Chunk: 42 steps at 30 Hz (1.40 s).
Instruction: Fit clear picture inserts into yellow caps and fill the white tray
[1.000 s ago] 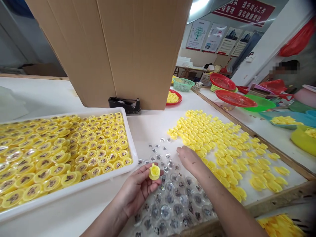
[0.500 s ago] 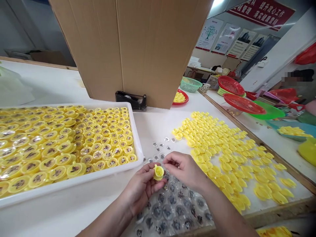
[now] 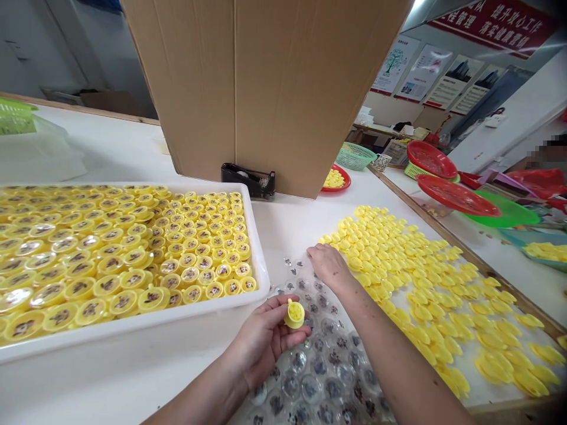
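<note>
Yellow cap [image 3: 295, 313] cradled in our half-open left hand [image 3: 266, 336], above clear plastic domes [image 3: 312, 366].
Our empty right hand [image 3: 328, 265] rests loosely curled on the domes; yellow pieces [image 3: 398, 265] lie at two o'clock, white tray [image 3: 146, 321] at nine.

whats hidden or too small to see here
Head view:
- printed images on the yellow caps in the white tray: too small to identify
- clear domes beneath the left hand and right hand: hidden by the hands
- tray's left end: cut off by the frame edge
- wall posters' small print: too small
</note>
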Available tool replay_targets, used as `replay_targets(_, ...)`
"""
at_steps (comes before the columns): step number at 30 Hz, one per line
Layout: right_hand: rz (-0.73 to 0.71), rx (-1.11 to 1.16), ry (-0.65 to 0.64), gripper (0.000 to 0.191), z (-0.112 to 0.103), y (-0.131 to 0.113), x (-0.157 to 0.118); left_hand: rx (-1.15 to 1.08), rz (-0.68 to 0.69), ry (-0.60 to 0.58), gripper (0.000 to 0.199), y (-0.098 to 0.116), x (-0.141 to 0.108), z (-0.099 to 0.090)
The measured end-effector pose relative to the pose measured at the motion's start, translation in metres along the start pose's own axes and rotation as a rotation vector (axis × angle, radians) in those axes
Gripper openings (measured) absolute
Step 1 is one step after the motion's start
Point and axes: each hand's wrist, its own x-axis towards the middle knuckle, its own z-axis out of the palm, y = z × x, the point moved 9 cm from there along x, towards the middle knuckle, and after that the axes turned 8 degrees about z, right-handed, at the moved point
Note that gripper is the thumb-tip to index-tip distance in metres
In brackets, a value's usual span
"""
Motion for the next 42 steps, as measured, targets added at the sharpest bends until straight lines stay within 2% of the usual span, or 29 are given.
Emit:
replay_targets(3,0.060,0.128,0.023,0.018,-0.008,0.010,-0.007,0.008,0.000,-0.013,0.024,0.000,0.000,0.001)
replay_targets(6,0.108,0.352,0.012,0.021,-0.020,0.014,-0.029,0.022,0.011,-0.010,0.023,0.001,0.000,0.000)
replay_targets(10,0.087,0.660,-0.090,0.030,-0.025,0.000,-0.083,0.034,0.031,-0.012,0.021,0.003,-0.002,0.000)
replay_targets(13,0.081,0.964,-0.208,0.024,-0.018,-0.011,-0.121,0.054,0.043,-0.047,0.019,0.001,-0.003,0.002)
replay_targets(15,0.074,1.116,-0.288,0.020,-0.012,-0.016,-0.136,0.075,0.056,-0.087,0.019,0.000,-0.003,0.004)
replay_targets(17,0.038,1.083,-0.317,0.018,-0.010,-0.019,-0.142,0.095,0.065,-0.125,0.020,-0.002,-0.004,0.006)
replay_targets(23,-0.064,0.892,-0.295,0.021,-0.016,-0.028,-0.142,0.138,0.066,-0.180,0.017,-0.007,-0.007,0.010)
replay_targets(26,-0.117,0.775,-0.170,0.017,-0.026,-0.035,-0.144,0.125,0.078,-0.181,0.018,-0.008,-0.006,0.011)
replay_targets(29,-0.151,0.662,-0.035,0.021,-0.036,-0.041,-0.151,0.101,0.100,-0.182,0.023,-0.007,-0.007,0.011)
replay_targets(34,-0.183,0.581,0.024,0.025,-0.039,-0.046,-0.165,0.113,0.142,-0.192,0.029,-0.003,-0.010,0.013)
replay_targets(42,-0.293,0.449,0.223,0.026,-0.049,-0.053,-0.178,0.163,0.209,-0.216,0.031,0.000,-0.013,0.017)
